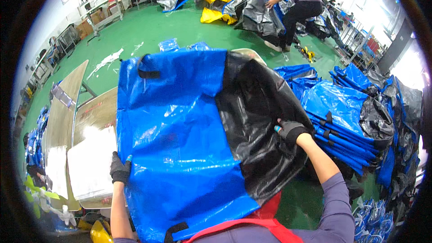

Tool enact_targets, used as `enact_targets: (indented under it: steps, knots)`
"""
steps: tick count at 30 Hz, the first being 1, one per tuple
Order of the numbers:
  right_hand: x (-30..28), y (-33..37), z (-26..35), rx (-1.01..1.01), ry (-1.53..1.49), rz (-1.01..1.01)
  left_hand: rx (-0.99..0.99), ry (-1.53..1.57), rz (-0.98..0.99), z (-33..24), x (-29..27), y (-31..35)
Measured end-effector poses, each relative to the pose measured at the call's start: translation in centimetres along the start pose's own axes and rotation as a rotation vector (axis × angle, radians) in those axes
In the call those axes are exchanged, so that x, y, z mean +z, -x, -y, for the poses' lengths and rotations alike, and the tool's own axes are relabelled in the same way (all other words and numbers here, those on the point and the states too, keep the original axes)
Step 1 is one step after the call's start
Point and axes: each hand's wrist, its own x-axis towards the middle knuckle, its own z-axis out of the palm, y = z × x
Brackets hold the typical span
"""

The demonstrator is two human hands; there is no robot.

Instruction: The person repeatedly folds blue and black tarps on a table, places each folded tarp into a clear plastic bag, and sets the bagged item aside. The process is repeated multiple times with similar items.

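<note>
A large blue-and-black tarpaulin piece (180,130) spreads in front of me, its blue part on the left and its creased black part on the right. Short black straps sit near its far left corner and at its near edge. My left hand (120,168), in a dark glove with bare fingertips, is closed on the blue left edge. On the black part, my right hand (291,131) is closed with a fold of the material in its fingers; some fingers are hidden. The tarpaulin covers much of the table (96,112) beneath it.
White sheets (92,166) lie on the table at left. To the right is a stack of folded blue-and-black tarpaulin pieces (344,126), with bundled blue items (373,220) below. Beyond, a person (294,4) bends over grey tarpaulin (263,15) beside yellow pieces (220,2) on the green floor.
</note>
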Motion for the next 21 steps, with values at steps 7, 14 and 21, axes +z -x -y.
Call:
enact_targets:
  steps: [7,14,21]
  knots:
    - [-12.0,-10.0,14.0,-0.593,0.018,-1.027,1.080,0.135,-0.248,-22.1,4.3,-1.2]
    - [-9.2,-9.8,15.0,-1.022,0.235,-0.808,1.211,0.166,0.018,-32.1,8.8,-1.5]
    - [2.5,-5.9,6.8,-0.903,0.339,-0.373,0.531,1.197,0.730,-21.5,-0.6,-0.5]
